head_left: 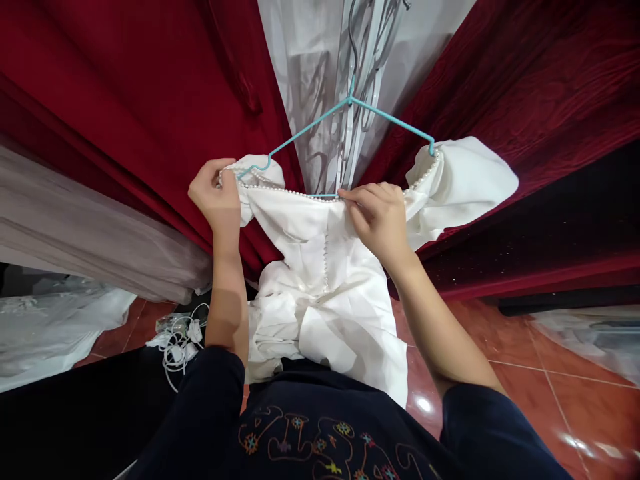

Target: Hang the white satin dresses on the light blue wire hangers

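A white dress (320, 233) with a beaded neckline and puffed sleeves hangs on a light blue hanger (310, 127), whose dark hook reaches up at the top centre. At the left shoulder, my left hand (215, 190) pinches the beaded edge beside the hanger's left end. My right hand (377, 213) is closed on the neckline right of the middle, its fingertips near the hanger's lower bar. The right sleeve (470, 177) hangs over the hanger's right end. The skirt falls in folds towards my body.
Red curtains (125, 87) flank a white metal rack (370, 67). Pale fabric (100, 220) hangs at the left. White cables (177, 343) lie by a black surface (85, 407) at lower left. Reddish floor tiles (525, 373) show at lower right, with sheer white fabric (590, 340).
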Demonstrator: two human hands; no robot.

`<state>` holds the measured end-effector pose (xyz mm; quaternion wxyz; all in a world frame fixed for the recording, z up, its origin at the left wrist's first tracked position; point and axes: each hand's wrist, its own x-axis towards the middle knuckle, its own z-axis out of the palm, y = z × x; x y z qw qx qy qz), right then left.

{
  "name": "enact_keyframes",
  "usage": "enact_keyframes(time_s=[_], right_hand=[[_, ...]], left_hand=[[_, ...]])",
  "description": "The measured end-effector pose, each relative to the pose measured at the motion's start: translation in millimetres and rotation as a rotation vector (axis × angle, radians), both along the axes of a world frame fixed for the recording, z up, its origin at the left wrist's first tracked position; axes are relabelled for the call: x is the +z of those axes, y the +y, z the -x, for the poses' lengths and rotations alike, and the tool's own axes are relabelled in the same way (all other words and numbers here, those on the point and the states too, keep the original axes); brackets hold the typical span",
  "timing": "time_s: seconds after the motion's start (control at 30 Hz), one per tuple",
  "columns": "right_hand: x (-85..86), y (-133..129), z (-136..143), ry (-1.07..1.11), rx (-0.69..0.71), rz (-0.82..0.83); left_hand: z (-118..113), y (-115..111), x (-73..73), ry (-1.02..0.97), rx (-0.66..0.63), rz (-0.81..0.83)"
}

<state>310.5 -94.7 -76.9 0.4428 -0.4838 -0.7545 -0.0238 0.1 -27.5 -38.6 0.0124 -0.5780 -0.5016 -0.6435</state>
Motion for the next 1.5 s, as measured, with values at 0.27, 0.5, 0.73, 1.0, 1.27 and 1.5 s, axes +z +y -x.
enact_keyframes(time_s=[0.27,0.5,0.73,1.0,1.27,1.5], right_hand=[[-3.6,5,10,0.068,0.039,0.037],[2.1,-8,11,0.017,0.093,0.015],[26.2,-21,-14,0.087,0.007,-0.096],[40.1,18,-60,0.164,-0.301,-0.029],[21.8,22,-138,0.555,-0.433,-0.346],[-20.1,-35,-116,0.410,-0.208,-0.136]], left_hand=[[-4,-57,-52.6,-0.024,-0.181,0.323],[-75,-65,-18.9,0.438,-0.322,-0.035],[-83,-47,-13.0,0.506,-0.374,0.184],[-71,-46,-15.4,0.558,-0.367,0.143],[-69,-36,-10.7,0.545,-0.400,0.195],[-88,-30,-21.9,0.511,-0.402,0.241]])
